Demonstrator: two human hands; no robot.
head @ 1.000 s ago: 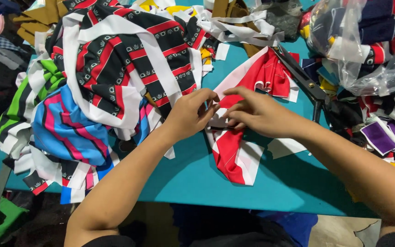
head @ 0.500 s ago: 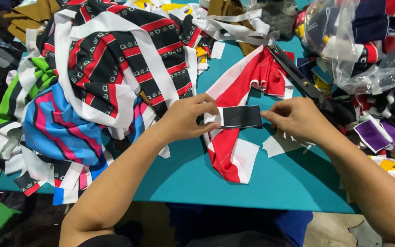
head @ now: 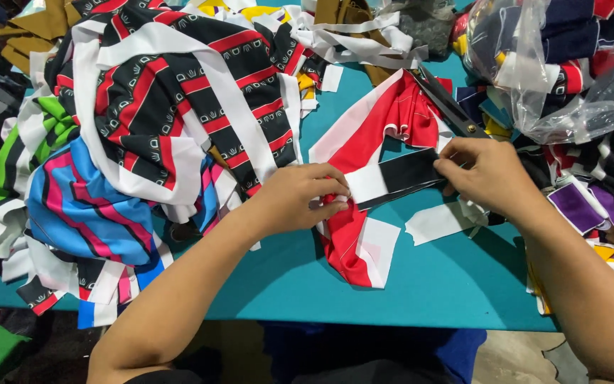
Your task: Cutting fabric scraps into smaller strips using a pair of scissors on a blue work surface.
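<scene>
From the head camera I see my two hands over the teal table (head: pixel 421 284). My left hand (head: pixel 300 199) pinches the white end of one black-and-white fabric strip (head: pixel 396 178), fingers clamped on it; my right hand (head: pixel 488 174) grips its black end, fingers closed on the cloth. The strip is stretched between them, above one red-and-white garment piece (head: pixel 364 135). One pair of scissors (head: pixel 449 107) lies just beyond my right hand. One clear plastic bag (head: pixel 563 64) of scraps sits at far right.
</scene>
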